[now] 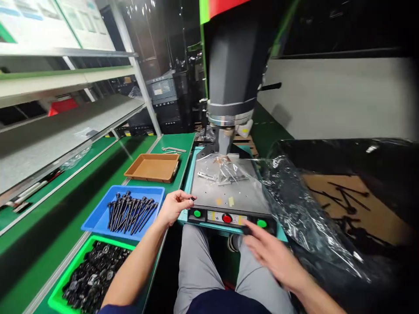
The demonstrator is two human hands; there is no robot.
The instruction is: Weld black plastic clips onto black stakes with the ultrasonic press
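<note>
My left hand [174, 207] is closed in a pinch on a small black part [192, 199], just above the left green button [197, 213] of a press. The part's exact kind is too small to make out. My right hand [266, 246], blurred, has its fingers stretched out below the right green button [262, 223], and I see nothing held in it. Between the hands, a red button [226, 218] sits on the front panel. Behind it lies the grey machine plate [209, 194], with a metal fixture [225, 176] under the press head [225, 141].
At left, a blue tray [98, 216] holds long black rods with thick heads [131, 211]. A green bin [63, 283] contains many small black parts [98, 270]. Beyond stands a brown tray [153, 168] near wrenches [173, 150]. Clear plastic [294, 209] drapes over a box at right.
</note>
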